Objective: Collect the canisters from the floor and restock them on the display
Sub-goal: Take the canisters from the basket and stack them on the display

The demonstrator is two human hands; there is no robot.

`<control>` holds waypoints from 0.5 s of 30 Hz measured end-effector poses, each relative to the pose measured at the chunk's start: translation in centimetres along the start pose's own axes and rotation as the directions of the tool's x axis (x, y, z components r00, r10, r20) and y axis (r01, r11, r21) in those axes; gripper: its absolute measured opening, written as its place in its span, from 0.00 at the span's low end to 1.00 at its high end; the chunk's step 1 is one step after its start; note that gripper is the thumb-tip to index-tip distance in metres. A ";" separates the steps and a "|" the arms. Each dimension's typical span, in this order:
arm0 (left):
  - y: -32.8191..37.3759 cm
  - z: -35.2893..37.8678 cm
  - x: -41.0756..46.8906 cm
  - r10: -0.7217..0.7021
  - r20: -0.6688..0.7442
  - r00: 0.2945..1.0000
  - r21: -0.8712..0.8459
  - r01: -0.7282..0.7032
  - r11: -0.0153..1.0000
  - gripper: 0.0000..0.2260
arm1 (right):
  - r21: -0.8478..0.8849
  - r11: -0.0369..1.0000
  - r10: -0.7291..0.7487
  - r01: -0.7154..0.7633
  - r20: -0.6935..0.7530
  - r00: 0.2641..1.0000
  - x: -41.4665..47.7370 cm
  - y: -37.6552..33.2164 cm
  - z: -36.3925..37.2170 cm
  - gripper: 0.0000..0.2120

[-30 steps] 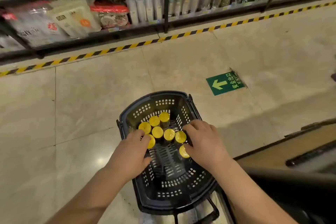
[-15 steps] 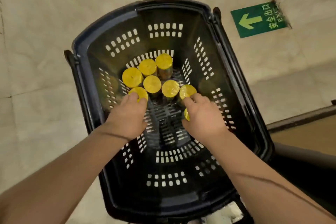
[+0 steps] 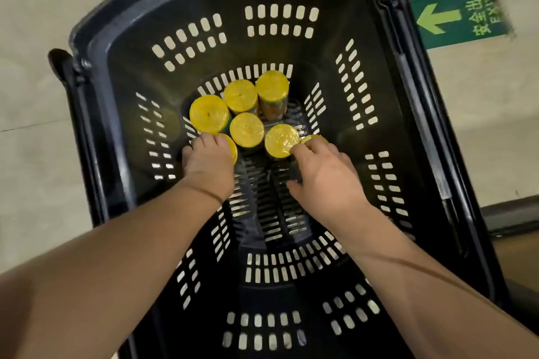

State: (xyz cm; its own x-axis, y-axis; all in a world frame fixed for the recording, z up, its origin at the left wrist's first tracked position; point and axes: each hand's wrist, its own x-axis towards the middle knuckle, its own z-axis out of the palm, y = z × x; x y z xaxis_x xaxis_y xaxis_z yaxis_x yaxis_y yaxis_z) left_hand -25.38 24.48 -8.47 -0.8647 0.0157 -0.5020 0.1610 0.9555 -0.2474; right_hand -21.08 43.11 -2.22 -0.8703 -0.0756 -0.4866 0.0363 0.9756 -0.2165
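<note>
Several canisters with yellow lids (image 3: 247,129) stand upright in a cluster at the bottom of a black slotted shopping basket (image 3: 131,76). My left hand (image 3: 208,166) reaches down on the left of the cluster, and its fingers curl over a canister (image 3: 232,149) whose lid edge shows beside them. On the right, my right hand (image 3: 326,175) has its fingers over another canister (image 3: 313,139) and its thumb spread below. Both canister bodies are hidden under my hands.
The basket stands on a beige tiled floor (image 3: 43,96). A green exit sign with an arrow (image 3: 458,17) is stuck to the floor at the upper right. A dark ledge (image 3: 513,213) runs along the right edge.
The view has dropped from the shelves and aisle to straight over the basket. Both hands have gone deeper into it and now sit on the nearest two canisters.
</note>
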 end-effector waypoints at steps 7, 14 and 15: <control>1.1 1.8 1.9 -0.132 -0.099 0.986 -0.100 0.122 0.988 0.27 | -0.004 1.000 0.012 -0.012 -0.024 1.000 2.7 0.4 0.8 0.25; 0.3 -2.3 0.7 -0.069 0.102 0.992 -0.347 0.101 0.932 0.38 | -0.070 0.998 -0.003 0.002 -0.021 1.000 5.1 0.4 0.8 0.35; 0.1 -3.1 0.1 -0.068 0.102 0.992 -0.371 0.101 0.923 0.38 | -0.081 0.997 -0.009 0.008 -0.008 1.000 5.5 0.4 0.9 0.37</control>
State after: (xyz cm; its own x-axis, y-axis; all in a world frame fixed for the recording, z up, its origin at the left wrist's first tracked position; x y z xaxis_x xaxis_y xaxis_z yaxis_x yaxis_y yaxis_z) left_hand -26.95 25.44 -6.01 -0.8204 -0.0793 -0.5662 -0.1156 0.9929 0.0286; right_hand -25.36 42.86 -5.75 -0.8745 -0.0824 -0.4780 -0.0106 0.9885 -0.1510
